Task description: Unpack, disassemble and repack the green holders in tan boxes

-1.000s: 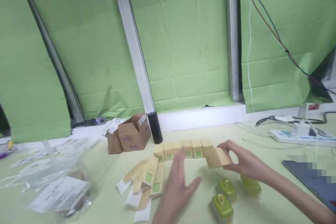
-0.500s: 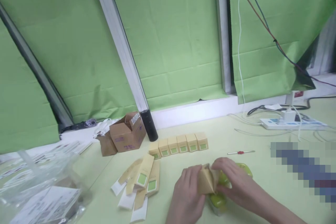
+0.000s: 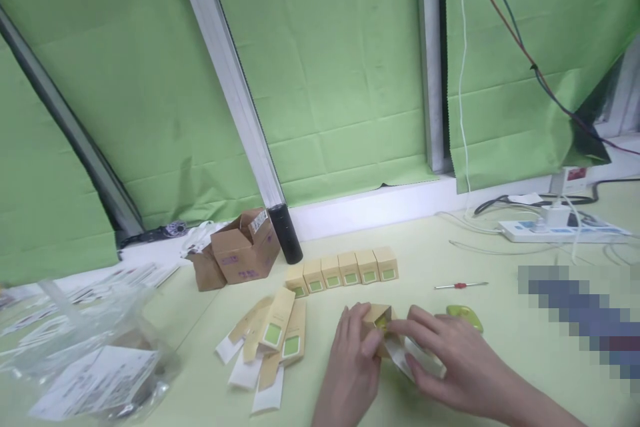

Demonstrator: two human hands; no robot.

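Observation:
A small kraft box (image 3: 376, 315) stands with its top open, and something yellow-green shows inside. My left hand (image 3: 353, 353) is wrapped round its left side. My right hand (image 3: 440, 353) is at the opening, its index finger at the rim and a pale flap or strip between finger and thumb. Just beyond the right hand lies a green item (image 3: 465, 315), partly hidden by it. Flattened kraft sleeves (image 3: 275, 327) with green labels lie in a loose pile to the left.
Several closed kraft boxes (image 3: 350, 270) form a row behind the hands. A cardboard box (image 3: 245, 253) and black cylinder (image 3: 286, 233) stand further back. At right are a thin tool (image 3: 460, 285) and a power strip (image 3: 560, 232); plastic bags (image 3: 100, 360) lie at left.
The held box has turned so its open top shows, with yellow-green inside. The green item that lay under my hands is out of sight there. My right fingers have shifted onto the opening.

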